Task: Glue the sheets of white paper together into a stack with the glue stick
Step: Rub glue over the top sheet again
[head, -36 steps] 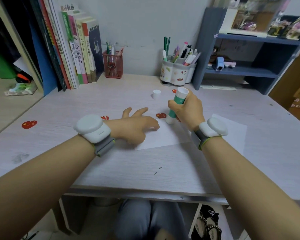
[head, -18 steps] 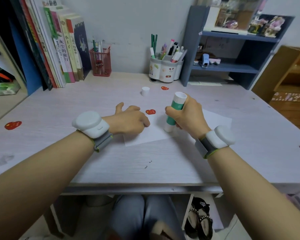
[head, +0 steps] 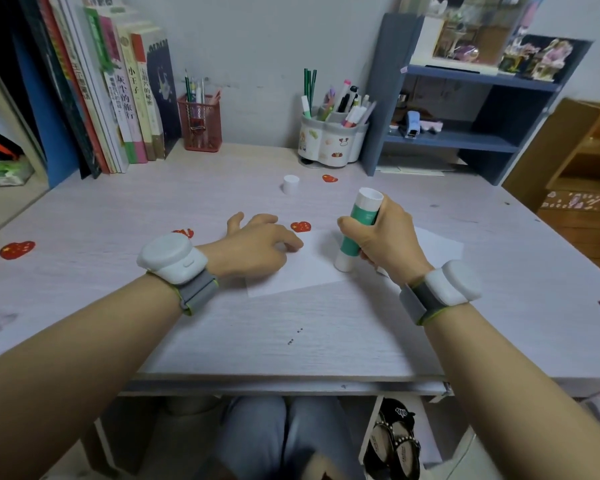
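We see the right hand (head: 385, 237) grasping the glue stick (head: 357, 230) tip-down on the white paper (head: 312, 271), apparently touching, while the left hand (head: 257, 247) presses the sheet, fingers loosely bent.

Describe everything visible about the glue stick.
The green-and-white plastic glue stick is a cylinder with a green middle band and white ends. It stands nearly upright, top tilted slightly away, uncapped end down on the white paper sheet. The right hand grips its middle. A small white cap stands apart on the desk.
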`<act>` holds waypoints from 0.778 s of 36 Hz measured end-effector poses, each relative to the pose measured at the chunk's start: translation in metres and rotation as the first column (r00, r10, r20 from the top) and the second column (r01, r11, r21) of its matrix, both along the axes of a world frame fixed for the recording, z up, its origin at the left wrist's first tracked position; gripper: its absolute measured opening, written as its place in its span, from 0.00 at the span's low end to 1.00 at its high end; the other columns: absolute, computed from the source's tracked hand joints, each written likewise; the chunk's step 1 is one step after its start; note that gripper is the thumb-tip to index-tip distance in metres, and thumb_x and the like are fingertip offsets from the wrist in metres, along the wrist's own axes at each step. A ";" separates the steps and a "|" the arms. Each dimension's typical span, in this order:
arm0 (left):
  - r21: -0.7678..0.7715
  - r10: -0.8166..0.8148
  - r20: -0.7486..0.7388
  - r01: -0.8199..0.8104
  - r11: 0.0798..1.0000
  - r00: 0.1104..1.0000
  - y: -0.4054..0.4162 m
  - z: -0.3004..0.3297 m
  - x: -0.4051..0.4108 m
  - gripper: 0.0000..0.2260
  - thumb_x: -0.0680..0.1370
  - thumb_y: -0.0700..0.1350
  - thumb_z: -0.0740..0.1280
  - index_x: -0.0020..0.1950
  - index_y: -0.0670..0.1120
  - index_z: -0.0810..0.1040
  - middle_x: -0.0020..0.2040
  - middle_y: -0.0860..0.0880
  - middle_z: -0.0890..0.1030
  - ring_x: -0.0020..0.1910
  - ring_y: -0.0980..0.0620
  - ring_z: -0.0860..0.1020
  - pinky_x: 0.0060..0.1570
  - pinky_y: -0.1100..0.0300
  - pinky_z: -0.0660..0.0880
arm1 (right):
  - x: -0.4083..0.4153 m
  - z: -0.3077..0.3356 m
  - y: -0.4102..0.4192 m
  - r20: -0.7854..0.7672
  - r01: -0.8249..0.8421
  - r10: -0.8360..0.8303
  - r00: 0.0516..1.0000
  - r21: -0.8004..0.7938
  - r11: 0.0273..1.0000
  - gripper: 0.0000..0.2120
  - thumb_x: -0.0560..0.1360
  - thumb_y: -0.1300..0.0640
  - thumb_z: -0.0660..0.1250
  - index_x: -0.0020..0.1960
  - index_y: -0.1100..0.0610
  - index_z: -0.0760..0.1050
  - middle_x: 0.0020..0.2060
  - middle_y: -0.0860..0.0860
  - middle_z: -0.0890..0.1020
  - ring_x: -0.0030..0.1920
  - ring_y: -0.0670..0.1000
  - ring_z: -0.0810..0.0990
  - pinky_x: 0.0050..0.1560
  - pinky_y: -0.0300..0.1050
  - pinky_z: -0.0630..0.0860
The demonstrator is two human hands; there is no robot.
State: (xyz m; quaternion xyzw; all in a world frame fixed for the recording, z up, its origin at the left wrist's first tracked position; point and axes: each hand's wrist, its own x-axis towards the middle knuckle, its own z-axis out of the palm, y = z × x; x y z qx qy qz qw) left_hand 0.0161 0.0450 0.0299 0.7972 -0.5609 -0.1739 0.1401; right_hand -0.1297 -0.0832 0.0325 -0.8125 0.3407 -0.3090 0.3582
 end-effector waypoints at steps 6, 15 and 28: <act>0.024 0.009 -0.002 -0.009 1.000 1.000 -0.005 0.004 -0.001 0.20 0.75 0.36 0.57 0.62 0.55 0.74 0.65 0.57 0.70 0.75 0.56 0.51 0.71 0.47 0.36 | 0.022 -0.001 -0.006 0.009 -0.005 0.006 1.000 -0.007 1.000 0.12 0.70 0.53 0.70 0.39 0.48 0.66 0.36 0.51 0.77 0.38 0.55 0.77 0.42 0.55 0.79; 0.019 0.019 -0.073 -0.018 1.000 0.997 0.000 0.001 0.004 0.23 0.75 0.36 0.58 0.66 0.57 0.70 0.59 0.62 0.69 0.74 0.57 0.51 0.71 0.49 0.37 | 0.052 -0.002 -0.025 0.041 0.079 -0.079 0.996 0.002 0.997 0.12 0.70 0.53 0.69 0.38 0.47 0.65 0.36 0.52 0.78 0.41 0.60 0.80 0.44 0.60 0.79; -0.311 0.097 -0.458 -0.261 0.914 0.884 0.015 -0.016 0.030 0.23 0.69 0.37 0.60 0.57 0.60 0.74 0.53 0.63 0.79 0.65 0.57 0.70 0.63 0.61 0.67 | 0.060 -0.003 -0.024 0.011 0.051 -0.050 0.999 -0.099 0.994 0.11 0.70 0.53 0.69 0.44 0.52 0.67 0.34 0.47 0.74 0.44 0.61 0.79 0.45 0.61 0.78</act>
